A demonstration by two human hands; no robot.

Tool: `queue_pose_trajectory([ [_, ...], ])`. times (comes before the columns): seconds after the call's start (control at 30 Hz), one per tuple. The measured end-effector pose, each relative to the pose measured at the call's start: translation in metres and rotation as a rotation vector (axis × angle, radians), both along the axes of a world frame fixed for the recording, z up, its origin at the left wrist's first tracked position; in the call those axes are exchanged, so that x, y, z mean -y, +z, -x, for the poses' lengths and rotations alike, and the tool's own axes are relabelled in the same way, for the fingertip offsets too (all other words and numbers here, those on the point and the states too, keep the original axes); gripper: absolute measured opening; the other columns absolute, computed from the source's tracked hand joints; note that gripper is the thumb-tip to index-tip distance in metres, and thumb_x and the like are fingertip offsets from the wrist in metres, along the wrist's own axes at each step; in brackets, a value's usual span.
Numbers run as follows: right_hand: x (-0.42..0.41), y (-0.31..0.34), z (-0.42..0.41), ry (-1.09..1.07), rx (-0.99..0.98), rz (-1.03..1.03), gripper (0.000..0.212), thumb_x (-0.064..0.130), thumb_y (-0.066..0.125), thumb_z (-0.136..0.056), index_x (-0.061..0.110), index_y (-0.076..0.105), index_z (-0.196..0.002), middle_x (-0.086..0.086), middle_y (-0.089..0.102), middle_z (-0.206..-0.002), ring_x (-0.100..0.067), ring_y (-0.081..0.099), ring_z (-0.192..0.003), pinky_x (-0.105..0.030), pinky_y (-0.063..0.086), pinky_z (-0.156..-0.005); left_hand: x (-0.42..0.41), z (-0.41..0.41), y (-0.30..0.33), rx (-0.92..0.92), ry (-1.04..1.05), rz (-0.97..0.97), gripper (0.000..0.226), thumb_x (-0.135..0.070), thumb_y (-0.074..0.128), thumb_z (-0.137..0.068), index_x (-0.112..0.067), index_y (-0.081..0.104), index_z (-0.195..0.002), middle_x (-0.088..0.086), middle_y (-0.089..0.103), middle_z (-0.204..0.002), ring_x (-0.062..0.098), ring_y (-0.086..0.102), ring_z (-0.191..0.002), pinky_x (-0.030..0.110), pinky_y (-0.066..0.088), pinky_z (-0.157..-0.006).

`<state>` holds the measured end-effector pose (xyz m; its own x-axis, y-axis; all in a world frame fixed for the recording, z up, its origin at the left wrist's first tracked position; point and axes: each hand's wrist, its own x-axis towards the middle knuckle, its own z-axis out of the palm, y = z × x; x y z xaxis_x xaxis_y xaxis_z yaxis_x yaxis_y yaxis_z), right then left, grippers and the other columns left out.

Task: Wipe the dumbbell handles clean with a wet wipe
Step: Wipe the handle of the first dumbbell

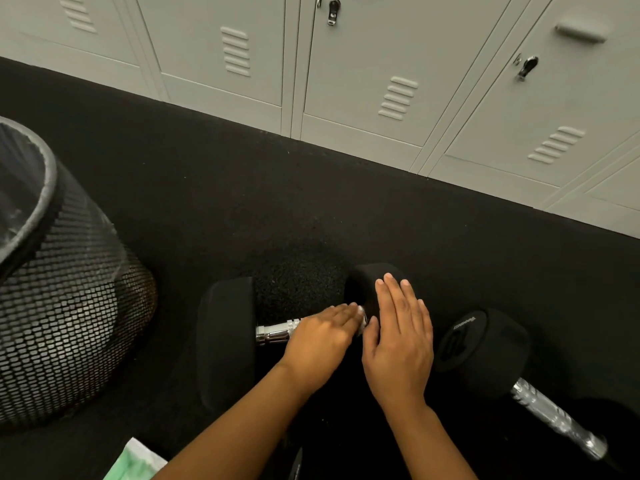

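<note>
Hands low over the black rubber gym floor (242, 188), both working at the near black dumbbell with rubber ends and a chrome handle (277, 332). The left hand (322, 344) lies across that handle, its fingers (343, 315) laid close together and reaching toward the far end; a sliver of something pale shows just past their tips, too small to say whether it is the wipe or bare chrome. Whether those fingers curl under the bar, I cannot tell. Bare shiny handle runs out from behind the left wrist to the near rubber end.

The right hand (398, 341) sits just beside the left fingertips, flat and relaxed, fingers (394, 292) straight and slightly spread, resting on the dumbbell's far rubber head (367, 278). The thumb nearly meets the left fingertips.

Out beyond the right hand's little finger lies a second black rubber-ended dumbbell (485, 344), its chrome handle (557, 422) angling away toward the lower right, well apart from both hands.

Off past the left forearm stands a black metal mesh waste bin (69, 306) lined with a clear bag. Below that forearm, at the bottom edge, a pale green and white packet (133, 462) peeks in. Ahead of the fingertips, grey metal lockers (381, 64) line the floor's far edge.
</note>
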<state>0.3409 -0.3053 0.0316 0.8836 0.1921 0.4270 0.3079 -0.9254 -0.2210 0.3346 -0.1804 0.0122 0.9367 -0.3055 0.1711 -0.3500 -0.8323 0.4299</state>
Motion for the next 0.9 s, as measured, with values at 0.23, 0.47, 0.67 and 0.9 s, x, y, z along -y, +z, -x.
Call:
queue_pose_trajectory([
  [0.23, -0.001, 0.000, 0.000, -0.002, -0.009, 0.001, 0.049, 0.017, 0.037, -0.087, 0.008, 0.046, -0.134, -0.006, 0.044, -0.141, -0.020, 0.030, -0.135, -0.034, 0.016, -0.112, 0.002, -0.001, 0.008, -0.092, 0.134, 0.038, 0.024, -0.019, 0.050, -0.088, -0.017, 0.068, -0.103, 0.000, 0.070, -0.101, 0.020, 0.067, -0.090, 0.033, 0.055, -0.073],
  [0.47, 0.000, -0.001, -0.001, 0.003, -0.009, -0.003, 0.049, 0.017, 0.038, -0.086, 0.009, 0.045, -0.134, -0.006, 0.044, -0.141, -0.020, 0.030, -0.135, -0.035, 0.019, -0.111, -0.004, -0.001, 0.008, -0.149, 0.223, 0.030, 0.016, -0.014, 0.065, -0.079, -0.017, 0.070, -0.095, -0.001, 0.072, -0.090, 0.022, 0.070, -0.076, 0.032, 0.054, -0.056],
  [0.67, 0.000, 0.000, -0.001, 0.005, -0.012, -0.002, 0.049, 0.017, 0.038, -0.087, 0.009, 0.046, -0.134, -0.005, 0.044, -0.141, -0.020, 0.030, -0.135, -0.036, 0.019, -0.111, -0.009, 0.016, 0.005, -0.032, 0.227, -0.050, 0.028, -0.006, 0.073, -0.064, -0.011, 0.073, -0.092, 0.003, 0.073, -0.090, 0.019, 0.071, -0.078, 0.028, 0.056, -0.059],
  [0.9, 0.000, 0.000, -0.001, -0.004, -0.018, 0.004, 0.049, 0.017, 0.037, -0.087, 0.009, 0.044, -0.135, -0.005, 0.044, -0.141, -0.020, 0.030, -0.135, -0.036, 0.019, -0.111, 0.011, -0.010, 0.025, -0.247, 0.306, -0.105, 0.017, -0.022, 0.049, -0.094, -0.019, 0.061, -0.106, 0.002, 0.067, -0.100, 0.024, 0.064, -0.090, 0.034, 0.047, -0.071],
])
